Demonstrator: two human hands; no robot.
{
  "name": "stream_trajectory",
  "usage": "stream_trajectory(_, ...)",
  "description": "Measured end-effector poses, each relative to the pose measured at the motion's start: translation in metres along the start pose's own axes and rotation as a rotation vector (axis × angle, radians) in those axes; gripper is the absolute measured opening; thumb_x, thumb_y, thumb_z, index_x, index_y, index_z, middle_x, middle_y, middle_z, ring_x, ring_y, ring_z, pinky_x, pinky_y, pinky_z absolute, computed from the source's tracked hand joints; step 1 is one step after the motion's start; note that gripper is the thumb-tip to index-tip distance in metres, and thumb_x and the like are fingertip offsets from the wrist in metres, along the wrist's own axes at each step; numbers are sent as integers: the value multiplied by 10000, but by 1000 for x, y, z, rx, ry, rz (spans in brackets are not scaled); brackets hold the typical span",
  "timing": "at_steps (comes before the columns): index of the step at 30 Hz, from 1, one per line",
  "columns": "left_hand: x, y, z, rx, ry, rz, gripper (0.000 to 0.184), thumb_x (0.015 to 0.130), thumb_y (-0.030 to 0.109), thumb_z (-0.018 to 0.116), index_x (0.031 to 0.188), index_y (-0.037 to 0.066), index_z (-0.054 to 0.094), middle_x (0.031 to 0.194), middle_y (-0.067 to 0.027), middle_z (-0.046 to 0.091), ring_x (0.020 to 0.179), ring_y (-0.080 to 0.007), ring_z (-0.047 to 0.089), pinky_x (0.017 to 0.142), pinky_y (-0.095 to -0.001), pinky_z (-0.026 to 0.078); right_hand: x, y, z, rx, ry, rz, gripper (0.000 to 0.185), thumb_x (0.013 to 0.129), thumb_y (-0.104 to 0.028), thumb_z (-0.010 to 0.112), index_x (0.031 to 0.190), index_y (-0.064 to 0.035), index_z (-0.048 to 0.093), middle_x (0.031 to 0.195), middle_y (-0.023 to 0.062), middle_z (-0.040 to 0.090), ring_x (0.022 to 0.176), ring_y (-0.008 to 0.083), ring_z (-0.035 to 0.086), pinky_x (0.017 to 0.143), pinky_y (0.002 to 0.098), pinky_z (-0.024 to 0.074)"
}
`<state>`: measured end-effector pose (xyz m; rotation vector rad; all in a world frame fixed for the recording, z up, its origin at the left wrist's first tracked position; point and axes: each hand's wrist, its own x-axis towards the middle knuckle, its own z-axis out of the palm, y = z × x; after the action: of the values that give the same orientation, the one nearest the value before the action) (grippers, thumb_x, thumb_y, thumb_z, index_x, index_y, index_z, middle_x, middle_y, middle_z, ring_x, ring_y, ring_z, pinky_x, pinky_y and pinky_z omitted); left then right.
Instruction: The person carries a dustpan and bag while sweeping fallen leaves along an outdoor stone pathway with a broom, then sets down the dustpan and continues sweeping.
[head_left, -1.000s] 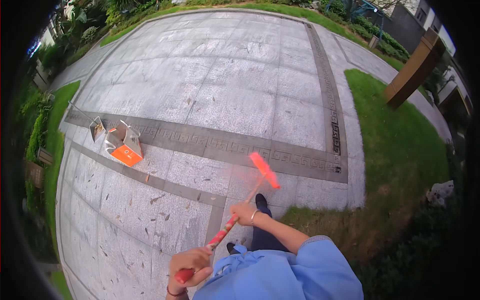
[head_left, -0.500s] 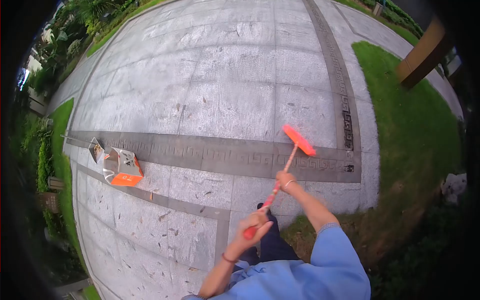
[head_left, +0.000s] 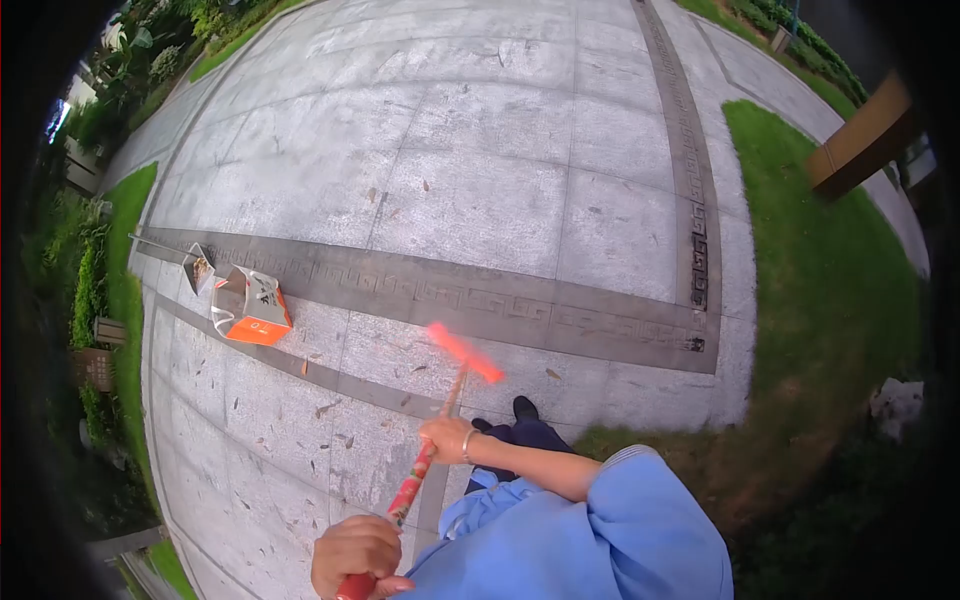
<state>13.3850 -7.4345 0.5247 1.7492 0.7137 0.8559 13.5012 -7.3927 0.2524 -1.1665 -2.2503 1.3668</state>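
A broom with a blurred orange-red head (head_left: 465, 353) and a floral-patterned handle (head_left: 408, 490) slants across the paving in front of me. My left hand (head_left: 355, 555) is wrapped round the red end of the handle, low in the view. Farther down the handle, nearer the head, my right hand (head_left: 447, 440) is closed round it. The head is close to the dark patterned border strip, on the lighter stone just before it. Dry leaves (head_left: 345, 440) lie scattered on the slabs to the left of the handle.
An orange and white paper bag (head_left: 258, 325) stands at the left, beside a long-handled dustpan (head_left: 197, 270) with debris in it. Grass (head_left: 790, 240) borders the paving on the right, near a brown post (head_left: 865, 140). My shoe (head_left: 525, 408) is close behind the broom head.
The broom head has swept left and toward me, off the dark border strip. Both hands have moved left and down with the handle, keeping their grip.
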Motion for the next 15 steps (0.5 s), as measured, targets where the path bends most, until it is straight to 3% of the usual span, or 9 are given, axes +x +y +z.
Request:
stream_trajectory(1,-6,-1,-2,-66,-96,38,243,710,111,675,644,44,452,628,-89,501,618,-251,510,642,-405,426,-21,4,-9,-47,0,81,110,678,-162,554,701,-56,536,778,133,563,748,321,572,639,421,458)
stream_trajectory(2,-16,-21,3,-75,-67,25,250,617,63,709,530,58,475,537,-57,529,548,-218,549,662,-366,470,-40,18,-14,-106,-6,171,132,675,-166,565,733,-47,556,824,135,572,784,317,577,652,421,468)
stream_trajectory(5,-5,-76,32,-241,-79,-61,256,648,18,705,584,47,458,600,-63,516,652,-222,568,782,-378,451,-94,80,-24,-231,68,508,189,667,-188,575,719,-8,600,820,194,586,763,343,591,674,420,486)
stream_trajectory(6,3,-103,50,-272,-79,-55,250,664,6,689,592,45,453,621,-68,517,669,-216,567,802,-378,445,-114,113,-28,-268,48,550,230,737,-259,540,753,-32,565,830,161,567,782,348,571,643,442,467)
stream_trajectory(7,10,-130,70,-330,-129,-64,251,686,-8,665,582,41,442,633,-67,521,688,-209,567,807,-383,438,-128,132,-37,-342,28,658,196,700,-217,568,749,-27,570,834,169,568,800,344,571,659,443,462)
stream_trajectory(9,27,-172,113,-415,-200,-77,262,712,-25,636,573,37,423,656,-65,523,720,-195,562,830,-380,423,-162,191,-39,-458,47,580,164,672,-173,580,731,-20,575,782,179,573,794,345,572,679,435,457)
stream_trajectory(12,26,-184,122,-387,-165,-115,279,721,-22,628,588,30,388,649,-62,495,688,-185,527,855,-363,411,-173,239,-44,-321,-221,667,177,668,-183,589,678,-7,579,710,191,570,755,351,572,697,423,453)
stream_trajectory(14,18,-155,88,-307,-95,-206,291,708,-17,642,584,29,383,629,-61,483,634,-177,496,846,-362,415,-120,208,0,-236,226,627,212,664,-220,602,617,-15,581,672,187,565,729,344,571,686,417,456)
stream_trajectory(15,6,-138,61,-242,-64,-238,298,691,-24,652,575,32,383,617,-55,487,616,-175,495,837,-355,420,-86,187,13,-316,130,496,226,664,-251,610,618,-32,585,713,179,569,736,330,565,675,410,459)
